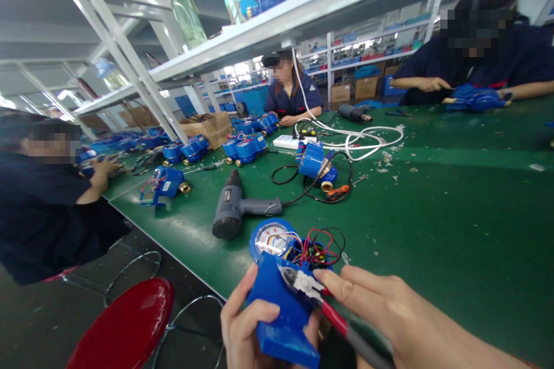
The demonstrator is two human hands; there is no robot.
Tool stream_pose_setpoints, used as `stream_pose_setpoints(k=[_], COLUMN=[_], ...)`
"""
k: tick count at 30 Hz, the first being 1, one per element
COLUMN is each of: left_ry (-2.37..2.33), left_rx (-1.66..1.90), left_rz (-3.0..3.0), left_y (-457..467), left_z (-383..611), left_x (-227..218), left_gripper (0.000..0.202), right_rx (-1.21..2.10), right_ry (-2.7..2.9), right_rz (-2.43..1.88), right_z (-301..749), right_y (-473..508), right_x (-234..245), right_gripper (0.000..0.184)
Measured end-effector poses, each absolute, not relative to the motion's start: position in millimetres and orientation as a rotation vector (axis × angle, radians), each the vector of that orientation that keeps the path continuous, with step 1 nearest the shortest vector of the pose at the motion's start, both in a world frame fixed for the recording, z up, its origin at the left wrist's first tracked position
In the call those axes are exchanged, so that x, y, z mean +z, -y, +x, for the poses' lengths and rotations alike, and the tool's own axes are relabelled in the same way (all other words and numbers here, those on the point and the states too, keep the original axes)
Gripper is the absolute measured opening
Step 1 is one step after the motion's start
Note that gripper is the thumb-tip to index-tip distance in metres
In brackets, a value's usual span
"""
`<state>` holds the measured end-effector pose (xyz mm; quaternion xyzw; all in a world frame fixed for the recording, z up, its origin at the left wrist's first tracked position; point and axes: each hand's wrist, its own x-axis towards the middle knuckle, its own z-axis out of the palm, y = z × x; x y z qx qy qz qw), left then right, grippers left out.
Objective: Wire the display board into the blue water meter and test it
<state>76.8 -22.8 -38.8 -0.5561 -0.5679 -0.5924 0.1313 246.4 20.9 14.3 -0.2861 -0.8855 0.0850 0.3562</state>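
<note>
My left hand (pixel 244 328) is wrapped round a blue plastic meter housing (pixel 279 311) at the bottom centre of the view. Its round dial face (pixel 272 240) points away from me, and a tangle of red, black and coloured wires (pixel 318 247) spills out beside it. My right hand (pixel 398 314) grips red-handled cutting pliers (pixel 320 297). The jaws of the pliers rest against the top of the housing, close to the wires.
A grey heat gun (pixel 236 210) lies on the green table (pixel 454 213) just beyond the housing. Another blue meter (pixel 315 162) with black cable, a white power strip (pixel 289 141) and white cord lie farther back. Three people sit around the table. A red stool (pixel 125 328) stands at lower left.
</note>
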Motion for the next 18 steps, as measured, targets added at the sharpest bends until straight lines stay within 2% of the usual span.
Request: stream_pose_setpoints(k=[5, 7, 10, 11, 15, 18], left_ry=[1.667, 1.657, 1.672, 1.685, 1.762, 1.811], left_rx=[-1.772, -1.819, -1.898, -1.940, -2.190, -2.424], left_rz=[-1.630, -1.632, -1.629, -1.631, -1.650, -1.703], left_y=[23, 22, 22, 22, 22, 23], left_z=[74, 75, 77, 78, 78, 71], left_x=[-43, -44, -42, -41, -35, -31], left_gripper=[0.038, 0.037, 0.039, 0.040, 0.038, 0.037], right_rx=[0.991, 1.298, 1.697, 1.805, 2.050, 2.094], right_ry=[2.045, 1.956, 1.846, 1.799, 1.600, 1.555], right_rz=[-0.744, -0.737, -0.718, -0.704, -0.739, -0.764], right_z=[243, 243, 246, 248, 254, 254], right_y=[-25, -30, -39, -42, -51, -53], right_x=[23, 23, 21, 21, 23, 28], right_gripper=[0.020, 0.021, 0.034, 0.032, 0.009, 0.011])
